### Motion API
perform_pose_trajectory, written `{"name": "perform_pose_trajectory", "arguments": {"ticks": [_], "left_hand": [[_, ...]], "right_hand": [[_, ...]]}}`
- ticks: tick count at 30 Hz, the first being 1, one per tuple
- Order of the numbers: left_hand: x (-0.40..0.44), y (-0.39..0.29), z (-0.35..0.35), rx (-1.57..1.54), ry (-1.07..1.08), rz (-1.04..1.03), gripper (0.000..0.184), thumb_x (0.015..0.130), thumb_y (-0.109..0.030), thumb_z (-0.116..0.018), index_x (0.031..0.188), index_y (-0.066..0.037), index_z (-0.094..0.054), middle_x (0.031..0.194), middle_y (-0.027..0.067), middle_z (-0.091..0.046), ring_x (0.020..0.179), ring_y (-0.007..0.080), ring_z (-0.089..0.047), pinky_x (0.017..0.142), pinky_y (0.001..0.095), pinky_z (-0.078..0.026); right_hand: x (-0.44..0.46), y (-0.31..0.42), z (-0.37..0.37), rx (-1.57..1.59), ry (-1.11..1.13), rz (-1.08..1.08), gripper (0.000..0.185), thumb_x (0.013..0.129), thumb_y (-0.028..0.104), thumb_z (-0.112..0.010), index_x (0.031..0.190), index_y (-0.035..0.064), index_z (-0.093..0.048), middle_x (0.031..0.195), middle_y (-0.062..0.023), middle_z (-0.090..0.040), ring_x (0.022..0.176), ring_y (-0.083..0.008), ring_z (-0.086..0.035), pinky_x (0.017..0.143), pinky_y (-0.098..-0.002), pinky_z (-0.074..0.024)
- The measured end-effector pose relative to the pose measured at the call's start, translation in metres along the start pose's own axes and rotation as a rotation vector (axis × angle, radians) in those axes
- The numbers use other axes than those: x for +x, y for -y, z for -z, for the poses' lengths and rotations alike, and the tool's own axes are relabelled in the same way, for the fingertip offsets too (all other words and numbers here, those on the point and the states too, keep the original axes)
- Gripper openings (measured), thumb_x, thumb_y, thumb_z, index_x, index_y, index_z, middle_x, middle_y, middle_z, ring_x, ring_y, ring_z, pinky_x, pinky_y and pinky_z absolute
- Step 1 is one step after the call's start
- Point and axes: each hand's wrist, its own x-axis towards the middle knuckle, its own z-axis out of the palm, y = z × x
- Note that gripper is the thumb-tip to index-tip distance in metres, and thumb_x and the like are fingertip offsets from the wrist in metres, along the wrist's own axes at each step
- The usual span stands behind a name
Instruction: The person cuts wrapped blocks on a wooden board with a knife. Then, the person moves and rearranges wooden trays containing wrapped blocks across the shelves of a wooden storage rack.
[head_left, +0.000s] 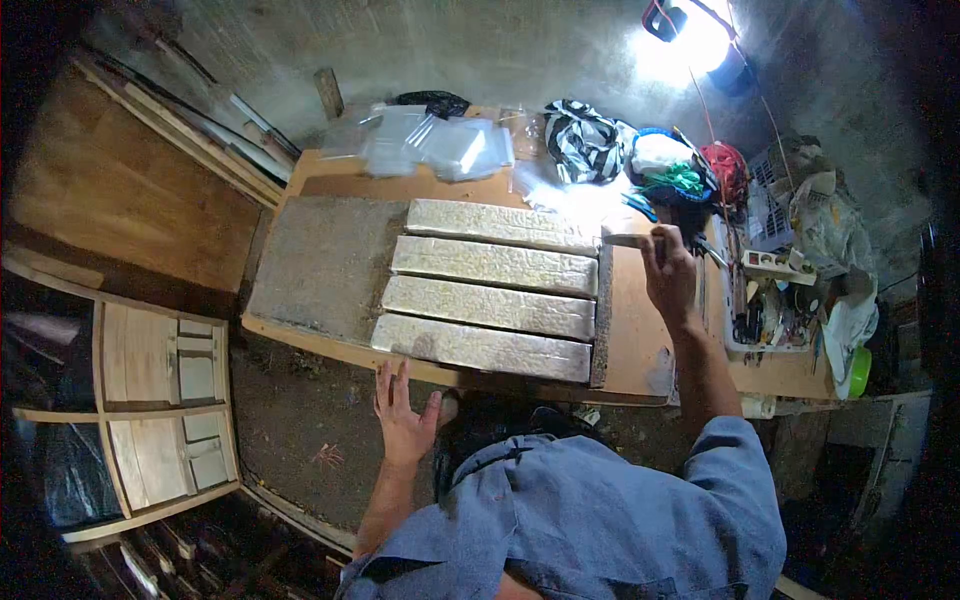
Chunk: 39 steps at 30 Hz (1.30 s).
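Observation:
Four long, pale, wrapped blocks lie side by side on a grey board point(320, 265) on the wooden table; the nearest block point(480, 347) is at the table's front edge and the farthest block point(500, 221) is at the back. My right hand point(668, 262) is closed around a knife point(625, 240), its blade pointing left toward the right end of the farthest block. My left hand point(405, 415) has its fingers apart in front of the table edge, just below the nearest block, and holds nothing.
Clear plastic bags point(460, 148) lie at the back of the table. A striped bag point(585, 140) is beside them. On the right stand a tray of tools point(770, 345) and a power strip point(778, 266). A bright lamp point(700, 45) hangs above.

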Motion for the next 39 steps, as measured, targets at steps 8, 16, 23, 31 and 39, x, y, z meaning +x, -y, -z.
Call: {"name": "perform_pose_trajectory", "arguments": {"ticks": [8, 16, 23, 31, 39], "left_hand": [[-0.009, -0.003, 0.003, 0.01, -0.045, 0.017, 0.071, 0.081, -0.034, -0.067, 0.141, -0.009, -0.037, 0.146, 0.0216, -0.03, 0.135, 0.0425, -0.027, 0.105, 0.0572, -0.026], [-0.032, -0.003, 0.009, 0.063, -0.048, 0.071, 0.07, 0.083, -0.034, -0.066, 0.141, -0.007, -0.036, 0.146, 0.0237, -0.028, 0.135, 0.0452, -0.026, 0.105, 0.0572, -0.026], [-0.041, -0.001, 0.002, 0.062, -0.057, 0.128, 0.071, 0.081, -0.028, -0.069, 0.141, -0.008, -0.037, 0.147, 0.0215, -0.029, 0.136, 0.0433, -0.025, 0.108, 0.0533, -0.025], [-0.036, -0.01, 0.0, 0.049, -0.048, 0.099, 0.07, 0.08, -0.026, -0.07, 0.14, -0.008, -0.038, 0.146, 0.022, -0.03, 0.135, 0.0427, -0.027, 0.108, 0.0536, -0.026], [-0.049, 0.002, -0.001, 0.004, -0.076, 0.074, 0.071, 0.08, -0.03, -0.07, 0.141, -0.012, -0.038, 0.147, 0.023, -0.028, 0.136, 0.0442, -0.024, 0.106, 0.0567, -0.024]], "right_hand": [[0.015, 0.048, -0.037, 0.078, 0.03, 0.178, 0.021, 0.089, 0.018, -0.061, 0.102, 0.0045, -0.052, 0.078, -0.019, -0.062, 0.075, -0.0362, -0.063, 0.064, -0.041, -0.0484], [0.006, 0.074, -0.056, 0.277, 0.078, 0.062, 0.024, 0.089, 0.019, -0.062, 0.104, 0.0042, -0.052, 0.082, -0.0195, -0.063, 0.075, -0.0342, -0.065, 0.064, -0.0393, -0.0498], [-0.029, 0.074, -0.002, 0.334, 0.16, -0.005, 0.023, 0.089, 0.016, -0.062, 0.105, 0.0033, -0.052, 0.085, -0.0184, -0.063, 0.073, -0.0326, -0.065, 0.065, -0.0388, -0.0498], [-0.043, 0.066, -0.008, 0.321, 0.118, 0.015, 0.021, 0.089, 0.015, -0.059, 0.106, 0.0058, -0.051, 0.087, -0.0181, -0.063, 0.076, -0.036, -0.064, 0.065, -0.0413, -0.0502], [-0.022, 0.117, -0.079, 0.358, 0.318, 0.226, 0.024, 0.087, 0.015, -0.063, 0.105, 0.0055, -0.05, 0.083, -0.0177, -0.064, 0.072, -0.0361, -0.063, 0.061, -0.0429, -0.0477]]}}
